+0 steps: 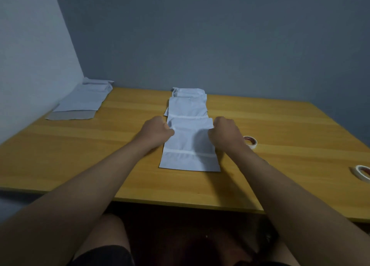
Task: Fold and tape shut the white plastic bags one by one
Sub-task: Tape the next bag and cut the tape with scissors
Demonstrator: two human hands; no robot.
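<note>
A wooden desk (280, 137) with a yellow-orange grain finish is standing against a grey-blue back wall (220, 41); a paler wall (30, 55) is meeting it at the desk's far-left corner. The lighting is dim and even.

At the middle of the desk, a white plastic bag (189, 145) is lying flat, its near edge pointing toward the desk's front edge. The left hand (158, 128) is pinching the bag's left side with curled fingers, and the right hand (225, 130) is pinching the right side in the same manner; both are gripping at the bag's far end (the exact finger placement cannot be told). Just beyond it, toward the back edge, more white bags (187, 103) are lying in an overlapping row.

In the far-left corner, a second stack of bags (84, 99) is resting against the paler wall, with a grey sheet (70, 115) showing at its near end.

One tape roll (250, 141) is lying flat just beside the right wrist. Another tape roll (362, 171) is sitting near the desk's right edge, partly cut off by the frame.
</note>
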